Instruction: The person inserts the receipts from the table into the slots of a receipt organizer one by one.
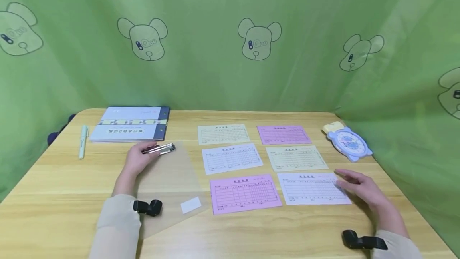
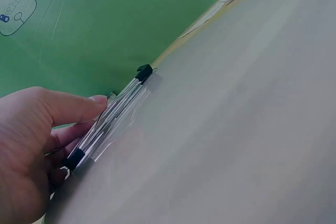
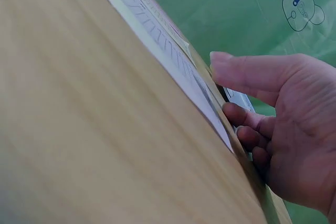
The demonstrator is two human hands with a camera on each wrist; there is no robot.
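My left hand [image 1: 139, 159] pinches the metal clip [image 1: 166, 148] at the top of a translucent clipboard [image 1: 169, 179], left of the paper slips. In the left wrist view, the thumb and fingers of that hand [image 2: 47, 129] are on either side of the clip [image 2: 113, 119]. My right hand [image 1: 363, 189], fingers relaxed, is at the right edge of the front white slip [image 1: 312, 189]. In the right wrist view, the hand [image 3: 299, 124] is beside the slip's corner [image 3: 210, 114]; whether it touches is unclear. Pink [image 1: 246, 194], white and cream slips lie in two columns.
A banded booklet stack [image 1: 123, 133] is at the back left, with a pale green pen [image 1: 83, 143] beside it. At the right stand a blue round clock-like object [image 1: 349, 144] and a small yellow item [image 1: 332, 127]. A green curtain [image 1: 215, 83] hangs behind the table.
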